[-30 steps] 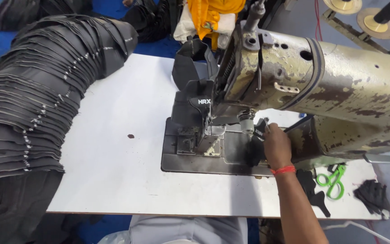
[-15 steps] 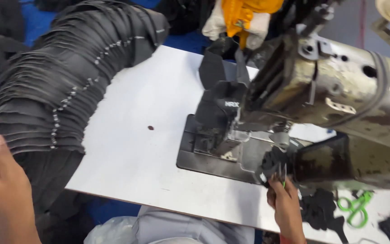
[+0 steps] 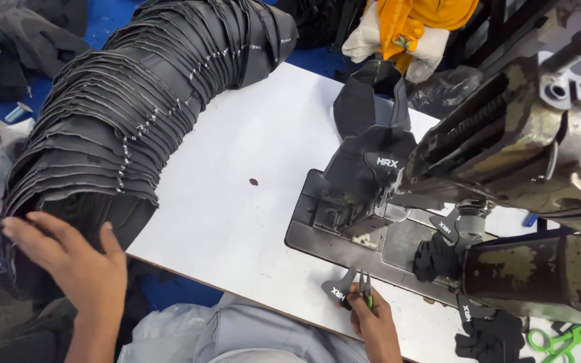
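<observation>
Fingers (image 3: 35, 232) of left hand (image 3: 68, 269) spread flat on stacked black pieces (image 3: 122, 128) at table's (image 3: 237, 202) left edge | right hand (image 3: 371, 319) pinches thread snips (image 3: 364, 292) beside small black label piece (image 3: 337, 289) | risk: the leaning stack likely slides off if pressed unevenly.

Bright even light, soft shadows, mostly sharp

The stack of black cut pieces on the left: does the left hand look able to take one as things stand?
Probably yes. The left hand already lies open on the near end of the stack of black cut pieces, with nothing between them. The right hand is busy with thread snips.
</observation>
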